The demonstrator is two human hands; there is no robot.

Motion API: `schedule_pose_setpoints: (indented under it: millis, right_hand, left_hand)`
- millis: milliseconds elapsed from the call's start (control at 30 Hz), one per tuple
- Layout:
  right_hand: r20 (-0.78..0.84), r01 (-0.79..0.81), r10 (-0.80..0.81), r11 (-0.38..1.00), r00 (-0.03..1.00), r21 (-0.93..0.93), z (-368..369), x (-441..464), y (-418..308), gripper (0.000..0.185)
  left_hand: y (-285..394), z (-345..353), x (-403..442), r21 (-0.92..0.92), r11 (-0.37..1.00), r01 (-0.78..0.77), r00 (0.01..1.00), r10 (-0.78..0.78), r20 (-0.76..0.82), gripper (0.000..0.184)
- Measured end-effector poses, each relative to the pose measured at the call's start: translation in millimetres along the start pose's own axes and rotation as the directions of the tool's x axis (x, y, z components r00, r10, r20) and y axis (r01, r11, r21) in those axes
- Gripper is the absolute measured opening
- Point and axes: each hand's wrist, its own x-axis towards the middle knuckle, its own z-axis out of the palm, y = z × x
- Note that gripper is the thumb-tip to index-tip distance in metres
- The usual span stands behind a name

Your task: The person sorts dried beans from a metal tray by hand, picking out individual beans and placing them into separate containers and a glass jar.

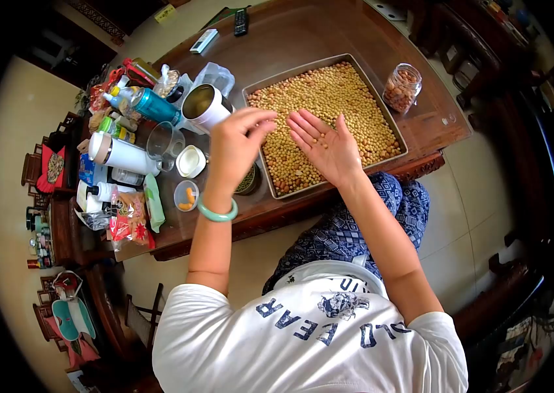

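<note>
A large shallow tray [404, 139] lies on the wooden table, filled with yellow soybeans [316, 85] and some reddish pieces among them. Above its front half, my right hand [327, 148] is held palm up with fingers stretched out and a few beans lying on the palm. My left hand [241, 141], with a green bangle [217, 213] on the wrist, is at the tray's left edge. Its fingers and thumb are drawn together in a pinch; whatever lies between them is too small to make out. A white cup [207, 116] stands just behind this hand.
A glass jar of reddish nuts [401, 90] stands right of the tray. Bottles, a clear cup [166, 143], a white tumbler [123, 154] and snack bags [128, 216] crowd the table's left side. Two remotes [241, 22] lie at the back.
</note>
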Motion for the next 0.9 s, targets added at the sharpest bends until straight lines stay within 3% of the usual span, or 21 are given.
schedule_pose_setpoints:
  millis: [133, 233, 467, 633, 867, 900]
  right_hand:
    - [-0.021, -0.009, 0.006, 0.991, 1.0, -0.136, 2.5, -2.2, -1.4, 0.078]
    - [-0.02, -0.018, 0.015, 0.987, 1.0, -0.161, 3.0, -3.8, -2.0, 0.078]
    - [-0.025, 0.003, -0.007, 0.992, 1.0, -0.127, 8.0, -3.7, -1.1, 0.078]
    - [-0.033, -0.003, -0.001, 0.99, 0.999, -0.138, 1.4, -0.2, -0.3, 0.078]
    - [-0.06, -0.017, 0.011, 0.995, 0.998, -0.094, -0.1, 2.2, 1.2, 0.08]
    - [-0.074, -0.019, 0.012, 0.996, 0.997, -0.092, 0.5, 2.2, 0.6, 0.08]
  left_hand:
    - [11.7, 42.6, -11.6, -0.121, 0.992, -0.016, 0.988, 0.034, 0.151, 0.019]
    - [-0.7, 65.6, -14.6, -0.014, 0.998, -0.062, 0.988, 0.063, 0.142, 0.021]
    - [-0.8, 80.6, -14.5, 0.082, 0.996, -0.036, 0.994, 0.027, 0.108, 0.018]
    - [-3.1, 80.6, -11.3, 0.144, 0.985, -0.095, 0.98, 0.067, 0.186, 0.014]
    - [-3.8, 77.0, -4.1, 0.111, 0.991, -0.076, 0.964, 0.045, 0.262, 0.02]
    - [-1.4, 74.3, -3.6, 0.054, 0.999, 0.002, 0.962, -0.017, 0.274, 0.019]
